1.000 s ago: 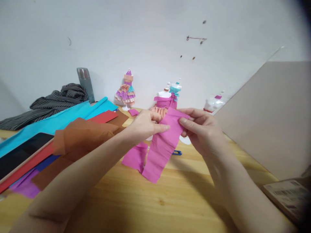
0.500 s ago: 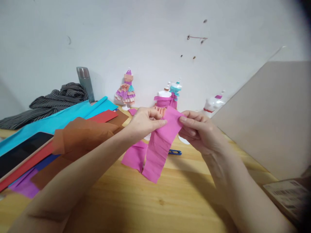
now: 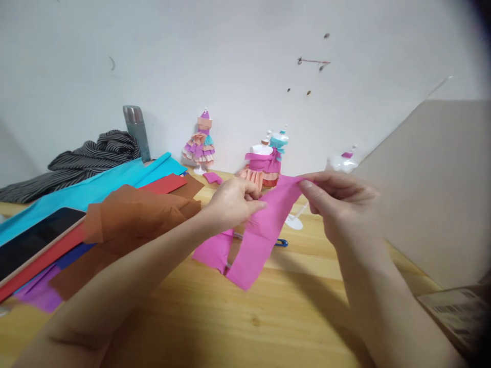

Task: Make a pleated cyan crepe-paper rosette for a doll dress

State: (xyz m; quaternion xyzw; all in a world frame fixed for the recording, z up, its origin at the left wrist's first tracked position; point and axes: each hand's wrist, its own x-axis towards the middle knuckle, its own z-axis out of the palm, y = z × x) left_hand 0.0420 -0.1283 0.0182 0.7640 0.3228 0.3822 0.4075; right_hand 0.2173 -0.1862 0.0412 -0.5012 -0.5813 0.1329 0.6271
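A strip of pink crepe paper is stretched between my two hands above the table, its lower end hanging down toward me. My left hand pinches its upper left edge between thumb and fingers. At the upper right corner, my right hand grips it between thumb and forefinger. Another pink paper piece lies on the table beneath, partly covered. A blue-handled tool sticks out from behind the strip; the rest of it is hidden. Just behind my hands stands a small mannequin dressed in pink and peach paper.
Brown paper, turquoise paper and a phone are piled at left, near a striped cloth and a bottle. A ruffled-dress mannequin stands by the wall. A pale panel and a labelled box bound the right.
My right hand has moved right and turned, drawing the strip's upper corner out with it. My left hand has shifted slightly lower and stays on the paper.
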